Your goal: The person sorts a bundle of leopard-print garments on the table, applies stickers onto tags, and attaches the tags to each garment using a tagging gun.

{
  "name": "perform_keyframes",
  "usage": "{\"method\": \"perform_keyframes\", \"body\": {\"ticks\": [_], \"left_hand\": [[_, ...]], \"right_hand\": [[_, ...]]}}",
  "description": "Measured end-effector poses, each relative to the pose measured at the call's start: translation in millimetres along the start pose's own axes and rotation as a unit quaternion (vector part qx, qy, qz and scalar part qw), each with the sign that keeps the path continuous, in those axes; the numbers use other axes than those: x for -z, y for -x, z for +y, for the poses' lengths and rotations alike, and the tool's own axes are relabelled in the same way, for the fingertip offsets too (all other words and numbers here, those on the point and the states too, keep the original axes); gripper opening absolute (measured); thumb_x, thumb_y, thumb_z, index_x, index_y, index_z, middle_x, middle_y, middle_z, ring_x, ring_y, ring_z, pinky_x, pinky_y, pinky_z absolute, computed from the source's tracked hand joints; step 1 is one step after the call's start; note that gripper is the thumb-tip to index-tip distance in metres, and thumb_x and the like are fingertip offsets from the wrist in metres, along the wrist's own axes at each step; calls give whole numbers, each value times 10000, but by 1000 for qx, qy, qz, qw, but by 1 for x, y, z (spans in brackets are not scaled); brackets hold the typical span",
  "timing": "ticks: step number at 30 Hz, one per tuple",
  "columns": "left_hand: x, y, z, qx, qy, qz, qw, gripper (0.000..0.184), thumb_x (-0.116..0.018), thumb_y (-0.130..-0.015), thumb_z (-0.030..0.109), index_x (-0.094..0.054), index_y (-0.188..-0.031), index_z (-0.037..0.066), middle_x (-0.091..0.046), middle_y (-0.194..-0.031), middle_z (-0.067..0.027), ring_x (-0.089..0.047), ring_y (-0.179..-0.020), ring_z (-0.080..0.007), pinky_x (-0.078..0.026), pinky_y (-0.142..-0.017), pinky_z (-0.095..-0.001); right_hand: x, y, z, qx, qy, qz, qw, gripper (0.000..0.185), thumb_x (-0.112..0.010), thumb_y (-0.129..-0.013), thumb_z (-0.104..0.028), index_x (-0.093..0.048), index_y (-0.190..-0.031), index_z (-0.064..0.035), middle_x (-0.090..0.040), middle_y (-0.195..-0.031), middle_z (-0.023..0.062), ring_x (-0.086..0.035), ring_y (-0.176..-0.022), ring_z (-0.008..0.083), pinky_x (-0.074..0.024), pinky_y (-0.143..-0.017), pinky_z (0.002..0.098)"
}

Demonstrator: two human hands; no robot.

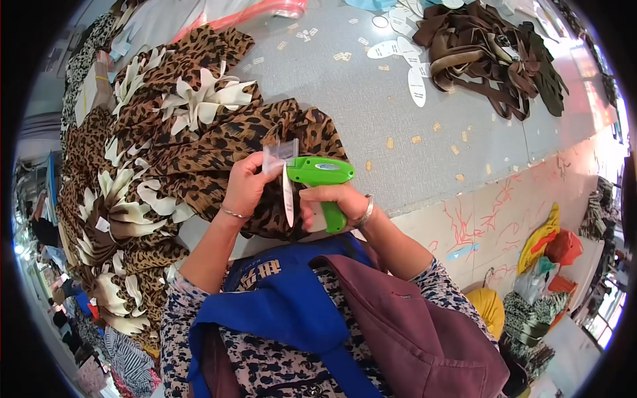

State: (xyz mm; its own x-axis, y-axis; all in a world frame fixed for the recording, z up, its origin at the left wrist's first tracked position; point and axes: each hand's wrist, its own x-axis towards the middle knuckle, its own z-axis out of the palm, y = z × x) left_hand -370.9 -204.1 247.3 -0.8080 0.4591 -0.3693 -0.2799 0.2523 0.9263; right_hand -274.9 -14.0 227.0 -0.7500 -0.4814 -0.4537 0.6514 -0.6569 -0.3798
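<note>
1. A grey desk (398,146) carries leopard-print fabric (219,159).
2. The right hand (338,196) is wrapped around a green tagging gun (322,171).
3. The left hand (247,186) pinches clear plastic (279,156) at the gun's nose; a white tag (288,199) hangs between the hands.

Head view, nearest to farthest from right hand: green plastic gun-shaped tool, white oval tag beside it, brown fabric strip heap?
1. Green plastic gun-shaped tool: in right hand.
2. White oval tag: beside tool, left of hand.
3. Brown fabric strip heap: far, upper right.
</note>
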Motion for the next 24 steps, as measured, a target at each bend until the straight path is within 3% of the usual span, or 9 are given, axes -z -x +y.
{"method": "perform_keyframes", "body": {"ticks": [4,7,8,10,12,15,16,19,24], "left_hand": [[6,-4,-9,-7,82,82,993,28,-625,-854,42,-639,-847,19,-620,-828,13,-541,-764,-62,-421,-727,-226],[24,0,-5,-29,145,123,981,80,-645,-878,101,-643,-847,27,-614,-806,27,-523,-740,-53,-401,-712,-206],[26,3,-2,-39,164,114,979,84,-641,-883,108,-639,-856,28,-613,-813,24,-524,-745,-56,-403,-713,-208],[33,12,9,-57,197,99,974,94,-633,-893,122,-631,-873,30,-610,-827,19,-527,-754,-62,-407,-714,-211],[31,19,29,-76,224,97,967,103,-605,-914,134,-613,-897,34,-606,-852,11,-538,-773,-76,-418,-739,-224],[36,25,57,-108,255,125,953,91,-576,-925,132,-601,-924,45,-608,-874,-10,-558,-820,-99,-452,-755,-268],[39,28,66,-126,272,187,935,93,-588,-904,129,-596,-956,52,-607,-900,-26,-565,-835,-119,-467,-741,-284],[82,57,90,-144,317,170,922,205,-600,-875,157,-589,-1052,52,-625,-1023,-81,-607,-934,-205,-499,-811,-355],[126,129,125,-307,234,292,875,252,-622,-857,156,-583,-1072,31,-616,-1032,-98,-615,-919,-245,-503,-768,-388]], "right_hand": [[23,25,-33,26,21,13,999,278,-710,-791,-100,-607,-1029,2,-633,-721,87,-638,-603,195,-553,-571,335],[75,48,-72,198,236,58,950,240,-666,-794,-65,-614,-1019,2,-666,-748,87,-647,-616,163,-524,-589,285],[84,61,-87,209,293,155,920,268,-642,-801,-80,-616,-1056,-6,-672,-769,78,-640,-615,150,-503,-587,277],[80,70,-118,229,419,365,799,336,-654,-803,-145,-608,-1113,-24,-679,-780,76,-639,-626,143,-491,-584,281],[106,62,-141,236,471,460,715,469,-686,-774,-246,-584,-1184,-42,-687,-848,125,-661,-699,209,-499,-625,329],[150,28,-160,297,624,547,472,557,-714,-735,-325,-559,-1186,-35,-668,-936,189,-647,-858,292,-498,-730,401],[156,22,-163,268,641,559,454,560,-710,-733,-327,-551,-1183,-33,-654,-965,206,-626,-901,324,-486,-768,419],[151,4,-164,205,675,591,391,501,-687,-738,-290,-528,-1132,-26,-605,-1050,245,-557,-1013,423,-442,-893,456],[144,-5,-160,198,674,600,383,418,-662,-740,-216,-531,-1081,-14,-599,-1063,243,-557,-999,439,-442,-895,459]]}}
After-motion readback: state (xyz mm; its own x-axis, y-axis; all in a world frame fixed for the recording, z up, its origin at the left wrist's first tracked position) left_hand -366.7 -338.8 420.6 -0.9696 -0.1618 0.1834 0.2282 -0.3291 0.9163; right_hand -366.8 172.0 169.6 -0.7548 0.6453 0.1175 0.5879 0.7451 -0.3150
